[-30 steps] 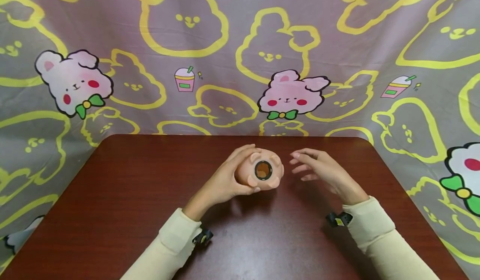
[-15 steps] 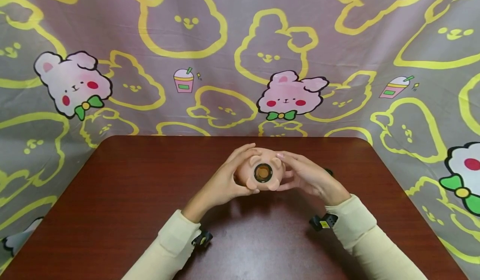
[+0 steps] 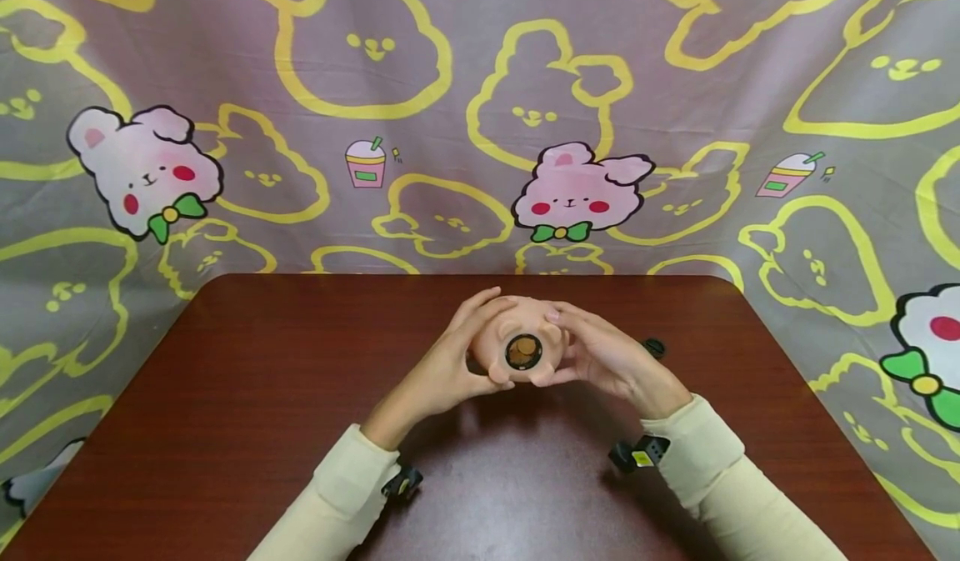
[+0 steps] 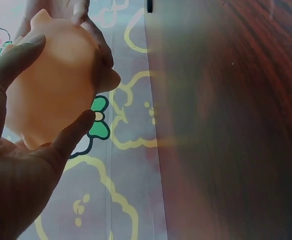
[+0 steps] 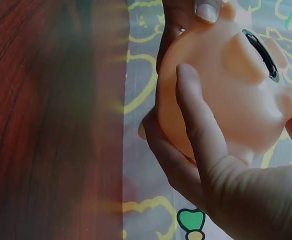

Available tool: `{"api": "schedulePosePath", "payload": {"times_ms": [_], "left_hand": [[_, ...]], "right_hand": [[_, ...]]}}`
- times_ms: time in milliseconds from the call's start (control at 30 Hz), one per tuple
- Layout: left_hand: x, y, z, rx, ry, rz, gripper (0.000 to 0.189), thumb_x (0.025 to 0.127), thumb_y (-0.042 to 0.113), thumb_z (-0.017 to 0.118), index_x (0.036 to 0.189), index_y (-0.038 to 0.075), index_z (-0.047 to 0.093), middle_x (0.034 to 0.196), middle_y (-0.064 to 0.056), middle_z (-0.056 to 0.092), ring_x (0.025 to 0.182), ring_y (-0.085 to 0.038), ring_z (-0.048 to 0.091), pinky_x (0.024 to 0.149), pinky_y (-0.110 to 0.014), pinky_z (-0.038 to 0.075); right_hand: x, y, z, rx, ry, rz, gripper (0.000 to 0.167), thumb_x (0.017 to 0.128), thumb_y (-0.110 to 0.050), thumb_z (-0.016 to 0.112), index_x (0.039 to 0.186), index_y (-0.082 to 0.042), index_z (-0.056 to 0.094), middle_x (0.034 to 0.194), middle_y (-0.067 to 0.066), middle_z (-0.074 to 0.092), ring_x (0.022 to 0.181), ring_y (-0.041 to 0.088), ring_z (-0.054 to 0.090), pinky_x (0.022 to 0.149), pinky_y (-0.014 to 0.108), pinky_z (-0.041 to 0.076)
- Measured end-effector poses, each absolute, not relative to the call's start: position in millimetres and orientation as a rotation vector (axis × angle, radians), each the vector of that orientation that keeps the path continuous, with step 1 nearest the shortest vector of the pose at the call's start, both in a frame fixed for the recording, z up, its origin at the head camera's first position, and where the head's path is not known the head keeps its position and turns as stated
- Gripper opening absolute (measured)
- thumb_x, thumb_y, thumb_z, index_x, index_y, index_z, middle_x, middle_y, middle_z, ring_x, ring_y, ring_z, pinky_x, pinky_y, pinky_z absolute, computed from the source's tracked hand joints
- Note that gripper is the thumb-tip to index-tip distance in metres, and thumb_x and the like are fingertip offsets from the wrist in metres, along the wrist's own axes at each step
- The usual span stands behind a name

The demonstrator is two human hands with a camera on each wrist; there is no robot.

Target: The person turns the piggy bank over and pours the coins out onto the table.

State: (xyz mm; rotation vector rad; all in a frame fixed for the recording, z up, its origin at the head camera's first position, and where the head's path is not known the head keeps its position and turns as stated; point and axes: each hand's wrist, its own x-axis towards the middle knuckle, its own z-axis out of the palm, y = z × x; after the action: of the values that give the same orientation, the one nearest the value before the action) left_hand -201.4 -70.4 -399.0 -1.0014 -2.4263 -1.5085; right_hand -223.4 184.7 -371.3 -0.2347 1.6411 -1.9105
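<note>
Two bare hands hold a rounded peach-coloured figure (image 3: 527, 315) between them, fingers and thumbs curved around its sides: the left hand (image 3: 456, 354) on one side, the right hand (image 3: 609, 354) on the other. The figure is raised above the table, a little right of centre, its stubby feet and a round, black-rimmed opening (image 3: 522, 351) facing the wearer. Something brownish shows inside. Just beyond the right hand, a small black disc (image 3: 654, 348) lies on the dark red-brown table (image 3: 300, 361). Behind hangs grey-pink cloth (image 3: 442, 144) printed with yellow outlines and cartoon bunnies.
</note>
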Motion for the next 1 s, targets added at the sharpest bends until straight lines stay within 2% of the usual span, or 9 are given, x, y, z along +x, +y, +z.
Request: {"api": "schedulePosePath", "payload": {"times_ms": [167,367,433,467,600,767,867,1000], "left_hand": [[-202,-70,-399,-0.952,-2.491,-1.513,0.106,0.076,0.011,0.095,0.162,0.027,0.036,0.172,-0.009,0.022,0.156,-0.032,0.032,0.118,-0.055,0.04],[-202,-70,-398,-0.869,-2.578,-1.653,0.107,0.08,0.016,0.093,0.164,0.035,0.03,0.174,-0.007,0.014,0.154,-0.033,0.032,0.099,-0.045,0.056],[-202,-69,-397,-0.846,-2.574,-1.709,0.104,0.081,0.017,0.092,0.164,0.035,0.031,0.174,-0.007,0.016,0.153,-0.032,0.032,0.099,-0.044,0.056],[-202,-69,-397,-0.838,-2.568,-1.72,0.103,0.082,0.017,0.092,0.164,0.035,0.032,0.173,-0.007,0.018,0.154,-0.032,0.032,0.103,-0.044,0.053],[-203,-70,-396,-0.829,-2.527,-1.758,0.095,0.086,0.016,0.088,0.163,0.033,0.035,0.17,-0.007,0.025,0.15,-0.03,0.036,0.107,-0.045,0.05],[-204,-72,-395,-0.79,-2.52,-1.772,0.085,0.091,0.019,0.083,0.161,0.035,0.037,0.165,-0.003,0.036,0.141,-0.028,0.045,0.109,-0.046,0.048],[-204,-71,-394,-0.734,-2.51,-1.874,0.079,0.094,0.02,0.08,0.159,0.037,0.039,0.16,-0.004,0.043,0.128,-0.029,0.057,0.1,-0.045,0.055],[-203,-71,-394,-0.709,-2.461,-2.008,0.076,0.093,0.016,0.081,0.156,0.036,0.043,0.154,-0.009,0.047,0.101,-0.032,0.07,0.077,-0.041,0.064]], "right_hand": [[-221,184,-374,-0.238,1.685,-1.966,0.054,0.112,-0.028,0.047,0.161,-0.011,0.031,0.131,0.004,0.059,0.096,0.02,0.073,0.083,0.046,0.063],[-218,180,-376,-0.24,1.889,-1.962,0.058,0.107,-0.023,0.056,0.161,-0.016,0.036,0.151,0.013,0.043,0.108,0.021,0.067,0.085,0.043,0.062],[-215,177,-377,-0.28,1.979,-1.934,0.06,0.105,-0.022,0.061,0.16,-0.018,0.038,0.155,0.015,0.041,0.112,0.022,0.065,0.086,0.041,0.062],[-213,176,-377,-0.305,2.02,-1.921,0.061,0.104,-0.022,0.063,0.16,-0.019,0.039,0.156,0.015,0.041,0.115,0.023,0.064,0.087,0.041,0.062],[-206,170,-377,-0.403,2.146,-1.896,0.062,0.101,-0.019,0.068,0.158,-0.023,0.044,0.153,0.013,0.049,0.119,0.024,0.061,0.089,0.041,0.06],[-199,165,-377,-0.486,2.286,-1.867,0.063,0.099,-0.018,0.072,0.157,-0.024,0.046,0.145,0.015,0.057,0.119,0.026,0.061,0.088,0.034,0.059],[-198,165,-379,-0.535,2.385,-1.806,0.066,0.098,-0.02,0.075,0.156,-0.026,0.046,0.147,0.013,0.056,0.122,0.031,0.058,0.09,0.032,0.057],[-196,164,-379,-0.611,2.397,-1.793,0.07,0.095,-0.016,0.077,0.156,-0.024,0.044,0.153,0.011,0.049,0.129,0.035,0.055,0.091,0.031,0.058]]}}
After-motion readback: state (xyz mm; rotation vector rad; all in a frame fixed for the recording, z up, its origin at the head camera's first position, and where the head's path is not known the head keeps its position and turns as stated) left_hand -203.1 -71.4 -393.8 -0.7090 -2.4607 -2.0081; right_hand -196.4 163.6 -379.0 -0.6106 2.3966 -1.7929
